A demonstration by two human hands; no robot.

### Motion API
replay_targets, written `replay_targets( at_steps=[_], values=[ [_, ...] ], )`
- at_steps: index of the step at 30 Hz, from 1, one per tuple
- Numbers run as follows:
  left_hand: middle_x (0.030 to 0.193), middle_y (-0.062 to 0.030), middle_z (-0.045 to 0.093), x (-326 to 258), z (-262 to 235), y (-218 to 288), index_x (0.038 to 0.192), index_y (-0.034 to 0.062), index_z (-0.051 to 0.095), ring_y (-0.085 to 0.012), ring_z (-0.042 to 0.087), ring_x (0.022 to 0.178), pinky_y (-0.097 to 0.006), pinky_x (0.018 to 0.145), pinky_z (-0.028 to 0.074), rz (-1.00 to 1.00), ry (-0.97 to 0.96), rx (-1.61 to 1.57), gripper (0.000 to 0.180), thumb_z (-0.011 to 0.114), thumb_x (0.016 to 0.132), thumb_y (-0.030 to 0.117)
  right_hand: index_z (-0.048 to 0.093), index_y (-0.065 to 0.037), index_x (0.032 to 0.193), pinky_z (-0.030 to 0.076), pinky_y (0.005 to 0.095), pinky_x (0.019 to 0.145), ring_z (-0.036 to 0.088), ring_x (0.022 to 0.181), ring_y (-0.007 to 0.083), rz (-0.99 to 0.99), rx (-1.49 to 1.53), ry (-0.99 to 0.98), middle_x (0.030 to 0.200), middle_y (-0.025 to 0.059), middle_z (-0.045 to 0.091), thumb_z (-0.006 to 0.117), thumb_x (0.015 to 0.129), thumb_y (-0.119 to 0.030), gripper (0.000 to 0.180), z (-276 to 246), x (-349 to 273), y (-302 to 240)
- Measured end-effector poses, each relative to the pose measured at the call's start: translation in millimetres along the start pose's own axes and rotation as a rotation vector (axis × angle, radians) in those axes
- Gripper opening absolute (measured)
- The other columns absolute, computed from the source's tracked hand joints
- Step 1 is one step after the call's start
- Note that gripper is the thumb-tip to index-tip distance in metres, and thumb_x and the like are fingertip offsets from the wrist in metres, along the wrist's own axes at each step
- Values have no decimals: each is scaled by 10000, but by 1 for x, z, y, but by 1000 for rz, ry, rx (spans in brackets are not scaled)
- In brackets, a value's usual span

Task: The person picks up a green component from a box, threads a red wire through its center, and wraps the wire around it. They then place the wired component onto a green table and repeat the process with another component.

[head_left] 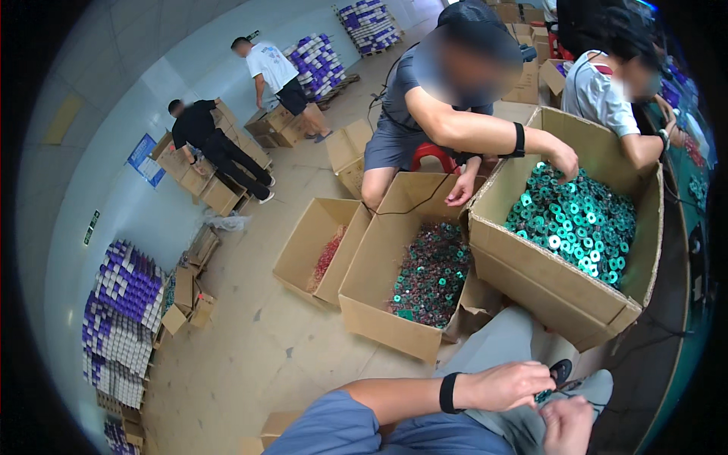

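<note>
My left hand, with a black band at the wrist, is closed in a pinch over my lap. A small green part shows at its fingertips, mostly covered by them. Close beside it is my right hand, its fingers curled together; what they hold is hidden. Thin dark wire sticks out just beyond the fingers. Ahead to the right, a large cardboard box holds a heap of green ring-shaped parts with reddish-brown wires.
A co-worker's hand reaches into that box. Left of it stand a carton of similar parts and a smaller carton with red pieces. Another person sits at the right bench; two stand farther back. Purple-and-white stacks line the left wall.
</note>
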State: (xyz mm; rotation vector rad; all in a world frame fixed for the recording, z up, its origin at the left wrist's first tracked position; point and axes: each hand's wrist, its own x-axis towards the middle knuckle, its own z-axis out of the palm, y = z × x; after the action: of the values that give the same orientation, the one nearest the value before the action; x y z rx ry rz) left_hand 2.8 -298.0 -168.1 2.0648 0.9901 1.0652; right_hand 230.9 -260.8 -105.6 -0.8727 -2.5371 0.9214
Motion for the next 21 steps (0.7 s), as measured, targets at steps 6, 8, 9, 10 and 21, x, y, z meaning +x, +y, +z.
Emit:
replay_targets(
  at_steps=[6,8,9,10,21],
  values=[
    [1009,-151,583,-2,4,1,1162,-37,594,-354,592,925,-436,819,500,-12,-71,69,409,765,805,64,679,-18,861,475,506,714,601,748,459,68,17,-13,732,237,625,630,939,-73,108,5,-3,4],
    [1007,-151,582,-3,-5,3,1161,-38,593,-353,590,923,-438,816,500,-29,-50,94,406,763,808,71,669,-25,850,464,505,694,585,728,460,-65,-22,86,716,230,615,614,946,-86,127,10,-12,3],
    [1006,-151,581,-3,-7,5,1160,-40,593,-353,588,921,-441,814,500,-41,-30,119,403,761,812,79,668,-29,871,465,494,676,582,704,452,158,-73,29,725,222,614,609,923,-76,92,10,-11,23],
    [1006,-151,581,-3,-5,1,1160,-40,593,-353,588,921,-441,814,500,-40,-27,120,403,761,812,79,669,-33,882,466,496,669,590,698,447,60,-54,56,732,217,620,608,911,-69,77,8,-12,19],
    [1060,-149,671,-17,-21,7,1181,4,667,-323,663,969,-406,872,542,-153,-64,174,405,780,810,119,677,-123,785,455,419,666,609,599,314,-86,4,68,590,89,568,646,776,-63,68,40,12,45]
  ],
)
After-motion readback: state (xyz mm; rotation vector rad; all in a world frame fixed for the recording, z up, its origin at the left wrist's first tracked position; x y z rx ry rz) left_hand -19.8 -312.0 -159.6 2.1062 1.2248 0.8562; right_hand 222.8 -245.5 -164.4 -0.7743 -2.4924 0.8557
